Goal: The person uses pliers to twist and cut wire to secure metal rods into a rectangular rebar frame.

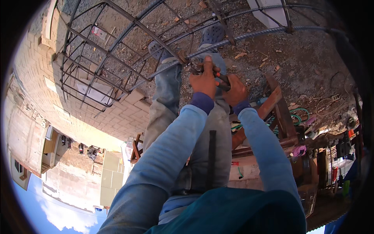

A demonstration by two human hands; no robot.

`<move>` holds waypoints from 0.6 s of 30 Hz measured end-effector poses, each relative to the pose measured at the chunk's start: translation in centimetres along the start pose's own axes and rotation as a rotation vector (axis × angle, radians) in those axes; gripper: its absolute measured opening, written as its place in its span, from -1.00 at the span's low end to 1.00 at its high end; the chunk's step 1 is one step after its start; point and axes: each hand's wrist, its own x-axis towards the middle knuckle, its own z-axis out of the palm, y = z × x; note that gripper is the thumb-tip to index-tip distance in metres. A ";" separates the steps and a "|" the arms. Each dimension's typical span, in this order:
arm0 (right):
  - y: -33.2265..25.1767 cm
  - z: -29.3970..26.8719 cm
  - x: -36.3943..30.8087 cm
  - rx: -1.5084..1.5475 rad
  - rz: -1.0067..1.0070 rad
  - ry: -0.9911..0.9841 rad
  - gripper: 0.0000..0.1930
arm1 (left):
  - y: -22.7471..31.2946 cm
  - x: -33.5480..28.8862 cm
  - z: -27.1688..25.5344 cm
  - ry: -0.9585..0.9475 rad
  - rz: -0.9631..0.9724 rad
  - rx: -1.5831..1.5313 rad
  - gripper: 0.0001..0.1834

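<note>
A pair of dark-handled pincers (223,78) with orange marks sits between my hands, its head against a crossing of the rebar cage (156,38). My left hand (203,82) is closed near the head of the pincers, thumb pointing up along it, close to the ribbed bar. My right hand (236,91) wraps round the handle ends. The cage is made of long ribbed bars with square dark stirrups, and it spans the upper part of the view. Whatever the jaws grip at the crossing is too small to make out.
My legs in worn jeans (165,113) and grey clogs (213,32) stand below the cage. A wooden trestle (272,103) and a green hose (302,115) lie at right. Block wall (120,121) is at left. Gravel ground (257,54) carries wood chips.
</note>
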 end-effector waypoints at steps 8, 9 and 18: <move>2.6 -1.7 4.9 -0.006 -0.223 0.019 -0.66 | -0.9 1.5 0.2 -0.056 0.138 -0.033 -0.66; 2.6 -2.3 5.0 0.007 -0.148 -0.095 -0.68 | -0.4 1.2 0.5 -0.042 0.139 0.008 -0.67; -3.7 -5.4 -1.4 0.849 0.770 -1.096 -0.78 | 1.8 -1.8 -3.1 -0.326 -0.258 -0.127 -0.57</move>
